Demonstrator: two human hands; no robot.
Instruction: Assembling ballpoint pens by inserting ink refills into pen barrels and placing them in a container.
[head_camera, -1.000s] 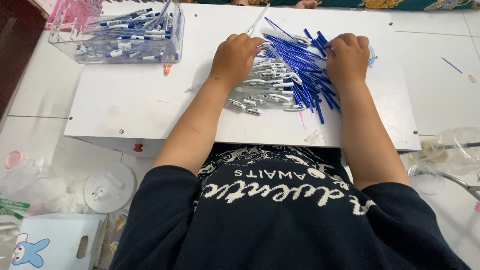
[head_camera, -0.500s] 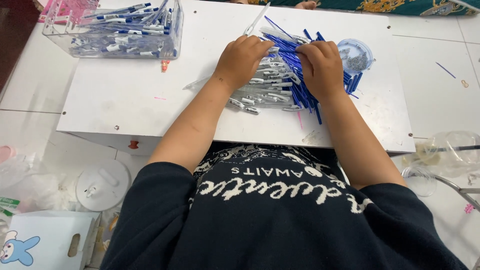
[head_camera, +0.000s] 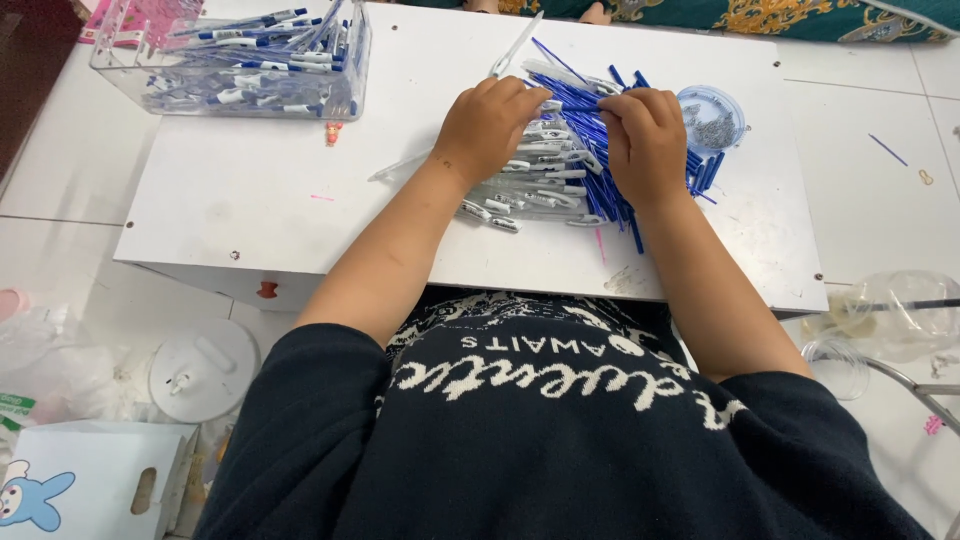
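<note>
On the white board (head_camera: 300, 200) lies a heap of white pen barrels (head_camera: 545, 185) beside a heap of thin blue refills (head_camera: 585, 105). My left hand (head_camera: 490, 125) rests palm down on the barrels, fingers curled. My right hand (head_camera: 648, 140) lies on the blue refills, fingers bent over them. The two hands are close together, with the fingertips almost meeting at the far side of the heaps. What the fingers pinch is hidden. A small round clear dish (head_camera: 712, 115) with tiny metal parts sits just right of my right hand.
A clear plastic box (head_camera: 235, 65) full of assembled blue and white pens stands at the board's far left. A white round lid (head_camera: 203, 368) and a pale blue carton (head_camera: 80, 490) lie on the floor at the left. Clear plastic containers (head_camera: 890, 320) are at the right.
My right hand has moved left across the blue refills toward my left hand, uncovering the round dish. My left hand has stayed on the barrels.
</note>
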